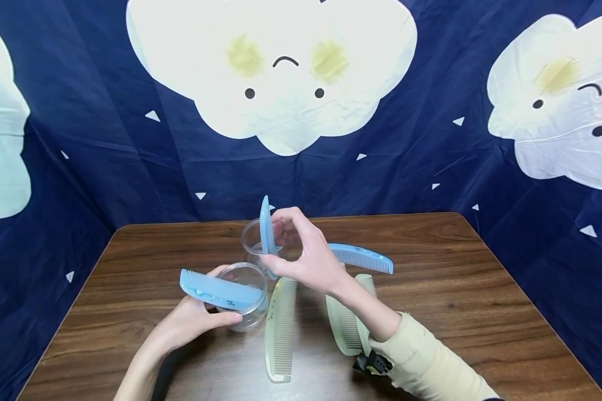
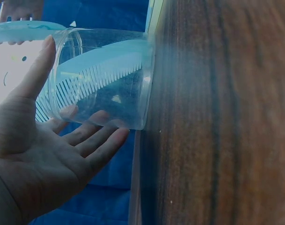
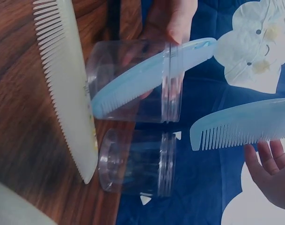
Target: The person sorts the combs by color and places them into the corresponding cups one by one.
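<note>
Pale blue comb (image 3: 243, 119) (curved, toothed)

Head view: R forearm (image 1: 368, 309) hides pts of 2 green combs (image 1: 343, 328); R hand (image 1: 303, 253) covers one end of far blue comb (image 1: 366, 259). L hand's (image 1: 195, 317) fingers partly behind front cup (image 1: 253, 320); lettering on cup's comb (image 1: 215, 289) too small to read. R wrist view: held comb (image 3: 245, 119) cut off by R edge.
</note>
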### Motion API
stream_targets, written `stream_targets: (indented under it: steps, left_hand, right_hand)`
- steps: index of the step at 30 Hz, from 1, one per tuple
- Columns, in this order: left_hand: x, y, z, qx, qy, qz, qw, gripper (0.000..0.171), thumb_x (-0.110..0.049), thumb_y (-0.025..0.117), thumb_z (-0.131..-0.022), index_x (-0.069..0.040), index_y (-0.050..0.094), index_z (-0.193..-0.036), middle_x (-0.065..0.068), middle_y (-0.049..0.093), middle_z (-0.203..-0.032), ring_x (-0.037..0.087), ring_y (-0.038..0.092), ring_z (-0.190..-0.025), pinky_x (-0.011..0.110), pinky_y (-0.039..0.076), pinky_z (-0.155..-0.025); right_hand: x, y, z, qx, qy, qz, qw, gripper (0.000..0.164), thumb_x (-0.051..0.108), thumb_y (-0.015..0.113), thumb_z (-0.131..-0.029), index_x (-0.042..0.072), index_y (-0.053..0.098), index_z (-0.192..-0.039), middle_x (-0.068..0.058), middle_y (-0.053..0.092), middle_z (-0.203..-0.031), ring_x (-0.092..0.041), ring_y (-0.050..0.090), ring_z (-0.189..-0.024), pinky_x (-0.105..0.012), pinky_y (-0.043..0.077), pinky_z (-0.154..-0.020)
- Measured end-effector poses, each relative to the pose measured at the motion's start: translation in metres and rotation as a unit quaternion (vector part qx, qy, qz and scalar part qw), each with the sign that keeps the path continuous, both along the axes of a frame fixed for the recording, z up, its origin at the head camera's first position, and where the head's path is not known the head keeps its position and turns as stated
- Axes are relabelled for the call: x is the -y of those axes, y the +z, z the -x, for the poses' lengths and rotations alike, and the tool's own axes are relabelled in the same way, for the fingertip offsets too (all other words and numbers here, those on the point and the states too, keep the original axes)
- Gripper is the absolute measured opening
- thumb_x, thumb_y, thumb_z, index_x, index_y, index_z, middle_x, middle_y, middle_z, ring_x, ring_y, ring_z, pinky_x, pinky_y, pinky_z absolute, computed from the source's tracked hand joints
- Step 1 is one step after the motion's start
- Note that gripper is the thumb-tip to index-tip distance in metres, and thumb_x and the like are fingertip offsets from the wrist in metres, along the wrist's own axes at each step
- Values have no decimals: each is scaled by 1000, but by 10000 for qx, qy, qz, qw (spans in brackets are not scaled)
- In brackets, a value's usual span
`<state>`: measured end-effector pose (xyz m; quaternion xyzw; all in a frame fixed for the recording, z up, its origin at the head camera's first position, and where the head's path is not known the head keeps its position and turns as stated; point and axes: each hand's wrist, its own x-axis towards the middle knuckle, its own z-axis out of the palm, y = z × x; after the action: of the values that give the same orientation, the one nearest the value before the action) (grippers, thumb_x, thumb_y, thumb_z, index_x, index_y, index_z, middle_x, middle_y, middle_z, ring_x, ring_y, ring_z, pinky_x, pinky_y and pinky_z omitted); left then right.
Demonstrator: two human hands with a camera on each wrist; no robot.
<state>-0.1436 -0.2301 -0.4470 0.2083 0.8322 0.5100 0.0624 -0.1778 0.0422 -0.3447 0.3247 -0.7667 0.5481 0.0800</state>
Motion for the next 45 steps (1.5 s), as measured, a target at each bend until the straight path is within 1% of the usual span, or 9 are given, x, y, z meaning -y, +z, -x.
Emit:
stream_targets:
  steps: [3,10,13,20,26,30,36,40,45]
  left_hand:
    - [0,-1,0,44,-40,-67,10000,85,-22,85,-86,-21,36,-156,18,52,-152,6,53,-133,18,50,-96]
    - [0,-1,0,35,-15,-35,10000,85,-24,85,-86,-21,37,-156,16,54,-150,-2,54,-129,18,50,-96]
    - [0,-1,0,34,-20,-80,10000,84,-23,85,-86,-22,37,-155,14,56,-149,-2,55,-126,19,51,-96]
    - [-1,-1,0,-61,-28,-32,10000,82,-23,84,-87,-24,39,-154,13,54,-152,10,53,-137,18,49,-99]
    - [-1,-2,3,-4,-120,-118,9999,82,-21,84,-87,-26,38,-155,5,57,-149,-1,55,-129,19,51,-98]
    - [0,-2,3,-30,-103,-46,9999,82,-23,84,-87,-27,38,-155,1,59,-146,-5,56,-125,20,51,-97]
    - [0,-1,-1,40,-43,46,10000,89,-24,82,-89,-19,31,-160,9,54,-152,-7,53,-127,19,51,-97]
    - [0,-2,-1,86,-48,39,9999,91,-24,82,-89,-17,28,-161,10,55,-152,-4,55,-127,21,52,-97]
    - [1,-3,0,48,-40,71,10000,90,-24,83,-88,-24,31,-161,6,57,-150,-2,58,-124,23,52,-97]
  right_hand:
    - [4,3,-1,2,29,25,10000,51,21,79,-83,19,55,-127,-1,67,-107,-14,65,-100,-35,58,-86]
    - [17,6,-3,-36,264,136,9996,52,21,79,-84,17,53,-129,-3,67,-109,-14,66,-102,-43,60,-91]
    - [22,6,-4,-4,292,118,9995,52,24,79,-84,18,53,-128,-3,66,-110,-11,67,-102,-40,60,-92]
    - [31,2,-5,37,276,5,9996,52,27,79,-83,17,55,-128,-2,67,-107,-9,65,-101,-34,60,-93]
    - [35,-4,-5,-7,267,-94,9996,52,26,81,-83,17,56,-128,-2,65,-111,-9,62,-103,-30,60,-90]
    - [37,-7,-5,52,304,-154,9994,51,26,81,-83,18,56,-128,-1,63,-113,-8,60,-104,-34,61,-89]
    - [40,-12,-4,101,292,-393,9987,51,27,81,-84,19,55,-127,2,62,-112,-8,59,-105,-41,61,-90]
    - [41,-15,-3,66,244,-542,9982,50,28,82,-84,20,55,-125,3,62,-111,-7,60,-104,-36,61,-90]
    - [44,-20,-3,98,171,-708,9973,52,29,83,-84,21,55,-126,4,61,-112,-6,59,-104,-29,60,-89]
